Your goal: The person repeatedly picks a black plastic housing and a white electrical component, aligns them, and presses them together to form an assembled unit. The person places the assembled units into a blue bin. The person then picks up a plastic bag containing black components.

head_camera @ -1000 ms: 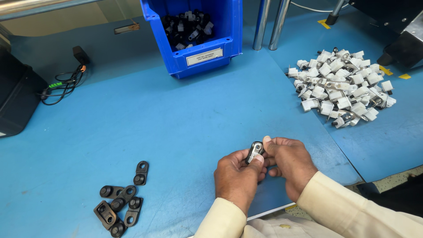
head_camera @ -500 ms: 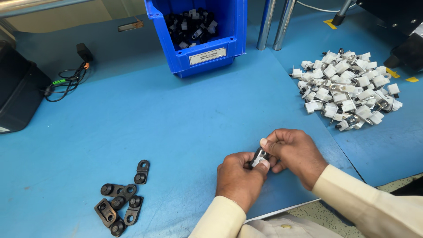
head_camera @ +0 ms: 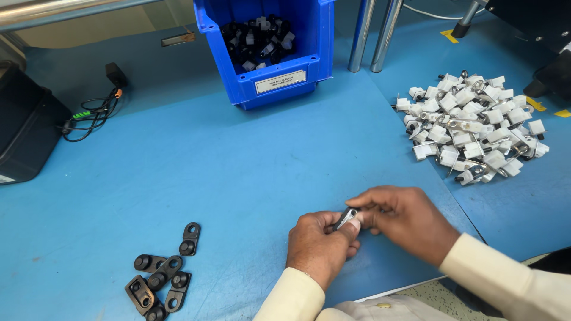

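— Left hand [head_camera: 318,246] and right hand [head_camera: 404,221] are seen pressed together low over the blue table [head_camera: 238,166], fingertips pinched on a small black-and-silver metal part [head_camera: 345,217] held between them, just above the table's near edge.

— What is laid out around them?

— A loose cluster of flat black plastic link pieces [head_camera: 159,284] is spread to the left, near the front edge. A heap of small white plastic blocks with silver metal lugs [head_camera: 470,128] is piled to the right, well apart from the hands. A blue plastic bin [head_camera: 262,89] filled with black parts is placed at the back, and a black coiled cable [head_camera: 95,110] is seen at far left.
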The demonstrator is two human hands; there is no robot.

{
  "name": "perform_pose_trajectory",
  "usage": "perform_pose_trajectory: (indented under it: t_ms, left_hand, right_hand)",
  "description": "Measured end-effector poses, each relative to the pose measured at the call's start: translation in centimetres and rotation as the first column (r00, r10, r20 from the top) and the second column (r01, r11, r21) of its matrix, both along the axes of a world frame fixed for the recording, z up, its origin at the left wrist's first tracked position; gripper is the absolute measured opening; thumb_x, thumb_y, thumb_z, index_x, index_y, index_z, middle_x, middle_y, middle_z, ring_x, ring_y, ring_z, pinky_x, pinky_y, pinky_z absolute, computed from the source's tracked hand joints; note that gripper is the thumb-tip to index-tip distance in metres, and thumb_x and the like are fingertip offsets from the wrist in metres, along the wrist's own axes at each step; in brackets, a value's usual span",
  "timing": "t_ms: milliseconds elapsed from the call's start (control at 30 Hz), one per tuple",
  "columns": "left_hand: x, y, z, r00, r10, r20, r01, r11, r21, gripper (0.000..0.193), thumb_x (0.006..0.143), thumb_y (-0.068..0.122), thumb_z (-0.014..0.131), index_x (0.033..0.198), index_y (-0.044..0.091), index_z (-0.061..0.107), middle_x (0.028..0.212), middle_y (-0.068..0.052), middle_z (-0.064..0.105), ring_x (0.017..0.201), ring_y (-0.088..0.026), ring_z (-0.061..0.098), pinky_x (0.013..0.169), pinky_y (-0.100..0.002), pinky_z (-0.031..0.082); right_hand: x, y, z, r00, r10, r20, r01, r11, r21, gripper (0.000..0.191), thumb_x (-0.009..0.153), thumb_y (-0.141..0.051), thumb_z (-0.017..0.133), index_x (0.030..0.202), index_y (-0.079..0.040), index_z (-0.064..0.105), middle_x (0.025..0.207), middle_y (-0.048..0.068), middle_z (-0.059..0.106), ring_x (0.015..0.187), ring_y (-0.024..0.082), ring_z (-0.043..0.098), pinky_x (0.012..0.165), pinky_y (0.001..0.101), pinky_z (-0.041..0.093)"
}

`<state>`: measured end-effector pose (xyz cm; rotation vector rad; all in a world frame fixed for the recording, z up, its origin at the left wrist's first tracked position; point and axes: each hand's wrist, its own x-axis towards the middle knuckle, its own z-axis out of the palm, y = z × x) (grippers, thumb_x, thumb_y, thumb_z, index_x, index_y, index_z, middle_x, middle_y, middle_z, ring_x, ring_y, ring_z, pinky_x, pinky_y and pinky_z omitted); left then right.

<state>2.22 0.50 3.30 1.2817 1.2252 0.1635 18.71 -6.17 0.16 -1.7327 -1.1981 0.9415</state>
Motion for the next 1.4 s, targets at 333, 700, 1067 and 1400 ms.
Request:
perform_pose_trajectory:
  t_ms: [333, 700, 1067, 1400]
  left_hand:
    - [-0.4, 0.7, -0.5, 0.980, 0.111, 0.163, -0.080, 0.979, -0.186, 0.028, 0.091, 0.022, 0.070, 0.107, 0.001, 0.077, 0.084, -0.009, 0.076, 0.072, -0.013, 0.072, 0.070, -0.026, 0.062]
    - [-0.1, 0.5, 0.4, 0.997, 0.055, 0.053, -0.048, 0.990, -0.134, 0.026, 0.089, 0.021, 0.071, 0.108, 0.004, 0.078, 0.082, -0.005, 0.078, 0.070, -0.011, 0.071, 0.070, -0.024, 0.060]
    - [-0.6, 1.4, -1.3, 0.975, 0.040, 0.217, 0.005, 0.979, -0.205, 0.026, 0.091, 0.016, 0.069, 0.110, -0.001, 0.076, 0.088, -0.009, 0.078, 0.075, -0.012, 0.072, 0.072, -0.025, 0.063]
    - [-1.1, 0.8, -0.1, 0.977, -0.073, 0.200, 0.046, 0.990, 0.136, 0.054, 0.080, 0.006, 0.081, 0.128, 0.010, 0.054, 0.094, -0.004, 0.075, 0.082, -0.009, 0.077, 0.069, -0.021, 0.062]
  right_hand:
    - [0.9, -0.9, -1.4, 0.970, -0.106, -0.217, 0.105, 0.994, -0.019, 0.039, 0.086, -0.006, 0.068, 0.125, -0.010, 0.072, 0.098, 0.004, 0.079, 0.083, 0.013, 0.072, 0.068, 0.0296, 0.060]
    - [-0.7, 0.0, -0.9, 0.985, -0.109, 0.137, 0.122, 0.989, -0.090, 0.021, 0.092, -0.015, 0.073, 0.109, -0.007, 0.081, 0.088, 0.006, 0.078, 0.072, 0.013, 0.071, 0.066, 0.0273, 0.061]
    - [-0.1, -0.6, -1.4, 0.931, -0.130, -0.342, 0.087, 0.987, -0.137, 0.039, 0.085, -0.002, 0.068, 0.124, -0.007, 0.073, 0.092, 0.007, 0.080, 0.077, 0.013, 0.072, 0.067, 0.0294, 0.059]
    - [-0.1, -0.6, -0.7, 0.869, -0.232, -0.438, 0.174, 0.970, -0.168, 0.035, 0.085, -0.004, 0.071, 0.119, 0.001, 0.072, 0.092, 0.009, 0.076, 0.075, 0.015, 0.071, 0.068, 0.0304, 0.060]
